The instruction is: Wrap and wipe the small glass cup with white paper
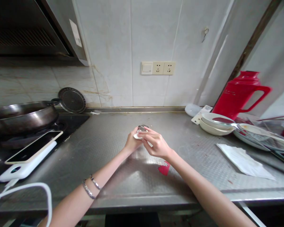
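Note:
Both my hands meet above the middle of the steel counter [123,164]. My left hand [132,143] is closed around a small shiny glass or metal object [142,128] with a bit of white tissue [137,136] against it. My right hand [156,144] pinches at the same object from the right, fingers curled together. What the object is I cannot make out. A small red piece [164,168] lies on the counter under my right wrist.
A dark wok [21,118] sits on the stove at left, with a phone on a white power bank [29,154] and its cable. At right are stacked bowls [215,123], plates with a spoon, a red thermos jug [239,94] and a white napkin [245,160].

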### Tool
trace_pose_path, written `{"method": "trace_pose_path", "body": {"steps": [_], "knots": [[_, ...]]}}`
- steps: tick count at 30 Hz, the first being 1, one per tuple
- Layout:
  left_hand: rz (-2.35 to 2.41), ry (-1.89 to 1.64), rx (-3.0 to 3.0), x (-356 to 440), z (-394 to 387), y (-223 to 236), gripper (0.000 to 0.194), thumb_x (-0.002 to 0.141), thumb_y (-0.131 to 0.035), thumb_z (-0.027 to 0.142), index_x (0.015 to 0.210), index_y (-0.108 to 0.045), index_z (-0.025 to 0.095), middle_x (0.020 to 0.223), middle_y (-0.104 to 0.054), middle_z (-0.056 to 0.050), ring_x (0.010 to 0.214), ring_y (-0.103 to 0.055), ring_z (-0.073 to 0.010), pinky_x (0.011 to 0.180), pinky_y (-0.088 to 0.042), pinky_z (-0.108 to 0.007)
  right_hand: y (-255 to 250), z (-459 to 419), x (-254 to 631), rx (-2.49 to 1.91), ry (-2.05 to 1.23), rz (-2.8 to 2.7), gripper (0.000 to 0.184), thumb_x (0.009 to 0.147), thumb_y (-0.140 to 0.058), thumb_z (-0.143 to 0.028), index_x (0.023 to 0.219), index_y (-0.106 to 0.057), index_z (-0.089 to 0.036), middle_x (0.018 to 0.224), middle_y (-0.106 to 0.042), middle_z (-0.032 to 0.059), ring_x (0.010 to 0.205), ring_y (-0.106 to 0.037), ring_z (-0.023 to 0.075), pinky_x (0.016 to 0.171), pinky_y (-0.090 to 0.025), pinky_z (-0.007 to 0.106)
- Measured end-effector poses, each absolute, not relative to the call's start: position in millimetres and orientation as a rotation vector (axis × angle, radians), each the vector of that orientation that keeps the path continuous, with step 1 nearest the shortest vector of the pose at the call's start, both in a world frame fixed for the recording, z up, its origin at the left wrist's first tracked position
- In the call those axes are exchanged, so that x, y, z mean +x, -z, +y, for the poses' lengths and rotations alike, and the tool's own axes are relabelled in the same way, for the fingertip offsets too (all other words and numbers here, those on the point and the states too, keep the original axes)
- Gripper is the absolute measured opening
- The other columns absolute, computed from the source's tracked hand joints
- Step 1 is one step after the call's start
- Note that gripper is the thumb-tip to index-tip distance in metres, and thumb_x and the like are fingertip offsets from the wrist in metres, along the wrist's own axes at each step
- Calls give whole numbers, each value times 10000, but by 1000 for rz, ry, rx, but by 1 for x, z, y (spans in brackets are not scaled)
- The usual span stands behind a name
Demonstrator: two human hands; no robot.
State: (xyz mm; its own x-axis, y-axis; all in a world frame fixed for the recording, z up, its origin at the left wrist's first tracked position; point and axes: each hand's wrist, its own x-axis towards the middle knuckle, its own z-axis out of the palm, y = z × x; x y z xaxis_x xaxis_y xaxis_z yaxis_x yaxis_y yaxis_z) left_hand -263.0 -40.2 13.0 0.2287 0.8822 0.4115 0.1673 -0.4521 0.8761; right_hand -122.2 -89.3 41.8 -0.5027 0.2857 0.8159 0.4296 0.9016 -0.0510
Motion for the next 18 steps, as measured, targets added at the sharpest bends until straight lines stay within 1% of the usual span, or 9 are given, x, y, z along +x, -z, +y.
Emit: {"method": "trace_pose_path", "body": {"steps": [4, 7, 9, 11, 14, 16, 18], "knots": [[955, -1281, 1776, -265, -38, -16, 385, 612, -730, 300, 932, -583, 147, 804, -662, -21, 711, -599, -152, 628, -458, -234, -44, -95, -124, -506, 88, -2024, 335, 898, -404, -124, 1166, -573, -230, 1048, -712, 45, 986, -673, 183, 1048, -442, 457], [995, -1210, 1686, -262, -43, -22, 472, 603, -767, 353, 988, -593, 144, 833, -669, -37, 708, -607, -154, 610, -464, -237, -49, -90, -116, -674, 109, -1749, 286, 913, -419, -170, 1117, -611, -227, 1086, -703, 36, 1014, -664, 204, 1045, -441, 461], [966, -1169, 1603, -259, -48, -26, 523, 611, -770, 364, 1044, -586, 138, 835, -670, -43, 692, -608, -147, 593, -463, -232, -52, -83, -109, -826, 107, -1578, 259, 923, -424, -215, 1059, -645, -225, 1069, -711, 33, 1029, -659, 225, 1018, -462, 449], [947, -1164, 1558, -256, -53, -29, 521, 610, -774, 353, 1044, -589, 132, 825, -670, -43, 677, -603, -137, 590, -462, -226, -54, -76, -103, -943, 77, -1495, 259, 925, -429, -252, 1016, -669, -221, 1039, -721, 38, 1040, -653, 250, 955, -507, 431], [945, -1176, 1536, -255, -58, -33, 486, 605, -777, 343, 1011, -605, 139, 789, -659, -22, 648, -588, -118, 573, -454, -211, -49, -70, -102, -969, 45, -1582, 246, 913, -450, -258, 989, -681, -216, 1029, -724, 47, 1035, -655, 262, 917, -528, 416], [940, -1167, 1505, -256, -59, -36, 487, 613, -768, 354, 1022, -605, 145, 759, -645, -7, 614, -574, -109, 534, -442, -201, -44, -69, -104, -915, 41, -1690, 241, 908, -453, -236, 998, -676, -221, 1028, -724, 41, 1032, -657, 251, 945, -515, 410], [942, -1160, 1480, -256, -60, -38, 508, 614, -765, 365, 1043, -605, 144, 728, -631, 1, 583, -561, -105, 494, -427, -194, -39, -69, -107, -849, 56, -1757, 257, 907, -446, -207, 1049, -658, -226, 1044, -719, 37, 1031, -659, 234, 985, -491, 415]]}}
